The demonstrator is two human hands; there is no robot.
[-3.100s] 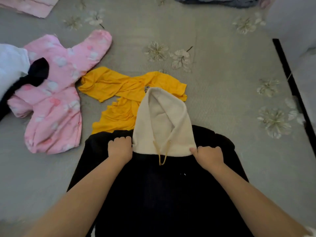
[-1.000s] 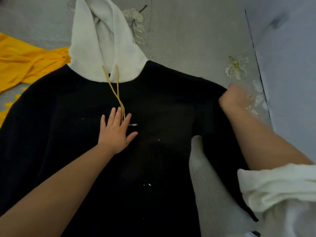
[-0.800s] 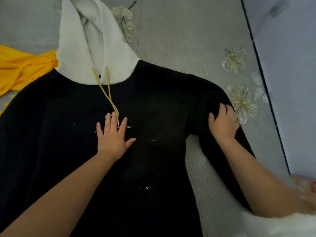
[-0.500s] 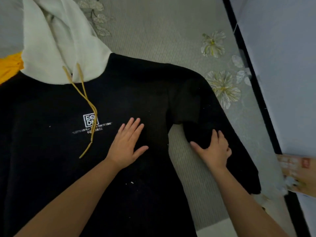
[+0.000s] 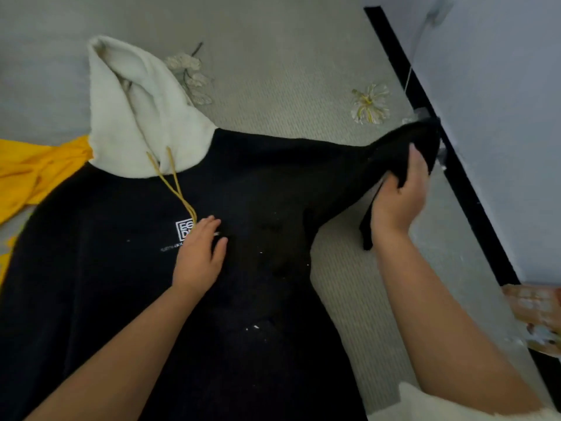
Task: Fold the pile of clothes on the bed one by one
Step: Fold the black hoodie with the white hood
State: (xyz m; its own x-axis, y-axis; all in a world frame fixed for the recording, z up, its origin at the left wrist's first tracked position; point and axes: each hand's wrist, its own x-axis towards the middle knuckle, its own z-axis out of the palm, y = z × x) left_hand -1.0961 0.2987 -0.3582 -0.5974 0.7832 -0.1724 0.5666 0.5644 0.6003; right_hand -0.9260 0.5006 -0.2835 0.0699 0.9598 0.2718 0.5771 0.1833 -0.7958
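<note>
While the left hand (image 5: 198, 253) lies flat and released on the black hoodie (image 5: 106, 268), right hand (image 5: 397, 196) grasping its sleeve (image 5: 391, 153).

Soft, even, fairly dim indoor light, source not visible. Faint shadows only. No glare. Black hoodie (image 5: 121, 284) too dark for fold detail. Motion blur on right hand (image 5: 397, 192) and near-right edge. Wide-angle bending along the bed frame (image 5: 455, 165) at right.
</note>
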